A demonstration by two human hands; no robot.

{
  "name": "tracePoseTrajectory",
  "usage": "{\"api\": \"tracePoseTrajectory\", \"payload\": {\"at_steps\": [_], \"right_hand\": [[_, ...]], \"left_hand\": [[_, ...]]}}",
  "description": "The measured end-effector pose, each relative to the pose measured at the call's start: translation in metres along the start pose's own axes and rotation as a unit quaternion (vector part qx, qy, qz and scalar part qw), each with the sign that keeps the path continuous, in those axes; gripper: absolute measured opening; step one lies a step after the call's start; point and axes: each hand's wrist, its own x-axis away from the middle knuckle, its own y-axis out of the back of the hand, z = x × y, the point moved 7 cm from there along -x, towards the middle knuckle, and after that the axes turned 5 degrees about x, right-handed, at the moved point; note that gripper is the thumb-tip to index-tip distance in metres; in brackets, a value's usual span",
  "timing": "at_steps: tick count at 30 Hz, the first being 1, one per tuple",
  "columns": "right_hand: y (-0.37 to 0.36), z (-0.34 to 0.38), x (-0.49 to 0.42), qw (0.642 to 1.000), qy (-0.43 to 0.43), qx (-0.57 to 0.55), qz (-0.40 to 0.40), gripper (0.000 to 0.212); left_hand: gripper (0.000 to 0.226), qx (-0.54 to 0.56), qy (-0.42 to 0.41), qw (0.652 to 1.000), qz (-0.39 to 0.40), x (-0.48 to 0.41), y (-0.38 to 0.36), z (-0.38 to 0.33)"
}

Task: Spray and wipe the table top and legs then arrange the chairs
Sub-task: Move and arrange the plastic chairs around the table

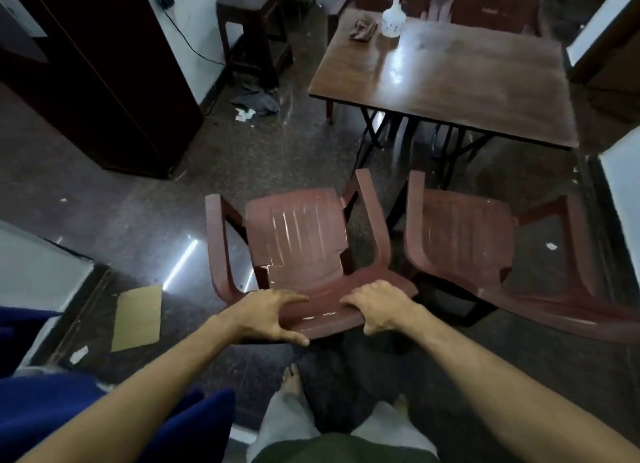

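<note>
My left hand point(266, 315) and right hand point(377, 306) curl around the backrest of a red chair point(301, 240) on the glossy dark floor point(145, 199). It faces the brown table point(450, 78), which bears a spray bottle point(391, 19) and a cloth point(362, 29).

Wooden table point(467, 91) bears spray bottle point(391, 20) and cloth point(363, 30)

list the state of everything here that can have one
held chair, upright, facing the table
left hand, gripping its backrest top
right hand, gripping the same backrest
other chair, upright alongside, untouched
bottle, upright on the table's far corner
cloth, crumpled beside the bottle
</note>
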Motion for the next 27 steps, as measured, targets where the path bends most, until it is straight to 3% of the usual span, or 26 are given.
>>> {"api": "tracePoseTrajectory", "payload": {"at_steps": [4, 14, 27], "right_hand": [[-0.002, -0.001, 0.004, 0.999, -0.027, 0.011, -0.012, 0.071], [0.015, 0.003, 0.008, 0.987, -0.108, -0.057, -0.101, 0.061], [0.032, 0.008, -0.012, 0.968, -0.188, -0.097, -0.137, 0.049]], "left_hand": [[0.087, -0.069, -0.058, 0.994, 0.068, 0.006, -0.020, 0.004], [0.092, -0.155, -0.099, 0.983, 0.015, -0.002, 0.020, 0.011], [0.092, -0.181, -0.132, 0.974, -0.023, -0.026, 0.069, 0.042]]}}
